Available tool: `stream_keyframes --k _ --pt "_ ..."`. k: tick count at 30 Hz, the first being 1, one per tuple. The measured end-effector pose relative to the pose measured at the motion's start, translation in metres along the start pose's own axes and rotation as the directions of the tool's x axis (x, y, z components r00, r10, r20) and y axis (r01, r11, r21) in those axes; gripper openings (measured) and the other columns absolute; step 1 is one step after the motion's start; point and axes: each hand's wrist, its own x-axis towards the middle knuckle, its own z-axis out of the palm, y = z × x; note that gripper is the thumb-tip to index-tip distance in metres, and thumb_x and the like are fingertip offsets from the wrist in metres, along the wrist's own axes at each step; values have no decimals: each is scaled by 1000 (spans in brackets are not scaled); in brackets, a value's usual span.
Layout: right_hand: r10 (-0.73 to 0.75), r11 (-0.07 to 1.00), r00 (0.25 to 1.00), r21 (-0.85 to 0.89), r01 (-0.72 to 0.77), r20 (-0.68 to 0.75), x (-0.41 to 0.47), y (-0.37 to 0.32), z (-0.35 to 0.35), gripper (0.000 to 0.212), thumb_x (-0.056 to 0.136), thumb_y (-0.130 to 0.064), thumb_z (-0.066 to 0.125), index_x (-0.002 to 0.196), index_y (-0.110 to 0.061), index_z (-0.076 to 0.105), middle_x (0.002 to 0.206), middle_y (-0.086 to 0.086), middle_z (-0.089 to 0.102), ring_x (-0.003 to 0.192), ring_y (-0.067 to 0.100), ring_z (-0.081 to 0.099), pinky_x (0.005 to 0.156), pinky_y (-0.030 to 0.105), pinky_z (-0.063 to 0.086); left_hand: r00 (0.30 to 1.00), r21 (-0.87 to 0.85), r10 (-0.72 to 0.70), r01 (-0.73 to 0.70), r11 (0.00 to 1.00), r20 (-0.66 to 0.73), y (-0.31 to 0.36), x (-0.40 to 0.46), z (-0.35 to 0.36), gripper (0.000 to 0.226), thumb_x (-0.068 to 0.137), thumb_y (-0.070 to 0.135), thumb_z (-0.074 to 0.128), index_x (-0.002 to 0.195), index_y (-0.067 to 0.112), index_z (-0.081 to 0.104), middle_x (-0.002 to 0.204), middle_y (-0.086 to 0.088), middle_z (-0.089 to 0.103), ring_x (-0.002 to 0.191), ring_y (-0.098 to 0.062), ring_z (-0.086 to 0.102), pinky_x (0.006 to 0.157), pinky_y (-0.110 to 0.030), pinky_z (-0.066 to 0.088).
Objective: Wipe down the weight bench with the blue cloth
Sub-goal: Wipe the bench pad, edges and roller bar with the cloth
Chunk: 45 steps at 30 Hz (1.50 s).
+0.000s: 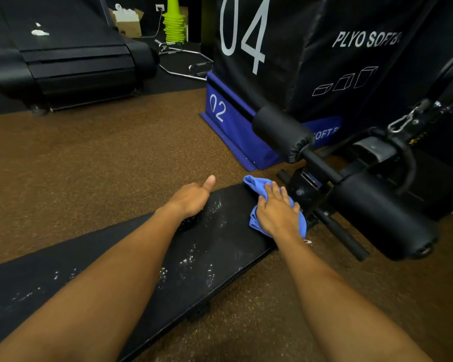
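The black padded weight bench runs from the lower left to the centre, speckled with white powder. At its far end lies the crumpled blue cloth, with my right hand pressed flat on top of it, fingers spread. My left hand grips the bench's left edge, thumb up, fingers curled over the side. Black foam leg rollers stick out just beyond the cloth.
A black plyo soft box marked 04 stands on a blue one marked 02 behind the bench. A treadmill is at the far left, green cones and a chrome bar at the back. Brown rubber floor surrounds the bench.
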Motion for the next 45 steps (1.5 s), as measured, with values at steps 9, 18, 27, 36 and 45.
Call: stream_keyframes --k 9,18,27,36,45 --pt "-61 997 998 -36 62 33 3 -27 6 60 104 -38 21 158 -14 10 167 1 3 153 21 -2 120 55 0 1000 -79 -24 24 997 2 -11 16 -2 136 43 108 4 127 22 68 138 -5 61 128 -27 54 113 -49 34" --pt "-465 885 881 3 466 87 -19 -93 27 59 105 -36 28 157 -14 16 166 1 12 153 18 3 121 45 -1 996 -96 66 -72 993 -61 2 4 1 68 103 61 22 134 16 63 146 -15 54 137 -28 47 111 -35 33" --pt "-426 905 903 11 426 55 11 -54 12 54 104 -39 26 156 -27 24 164 -8 19 152 13 9 122 42 6 995 -54 84 -87 995 -44 -2 6 1 72 100 66 18 135 22 63 142 -9 58 134 -28 50 113 -40 34" --pt "-75 997 996 -7 75 50 9 7 -12 55 105 -40 24 158 -25 15 166 -4 9 152 20 5 121 44 9 1000 -76 9 -9 997 1 -5 5 -6 104 75 91 10 138 25 59 148 -3 53 139 -28 44 116 -51 29" --pt "-411 908 902 -32 418 130 -40 -38 8 56 106 -42 25 158 -27 12 166 -9 1 152 16 -8 122 47 -2 1000 -69 1 -2 998 -10 1 16 -7 96 88 82 13 139 15 58 151 -11 50 140 -29 44 117 -44 29"
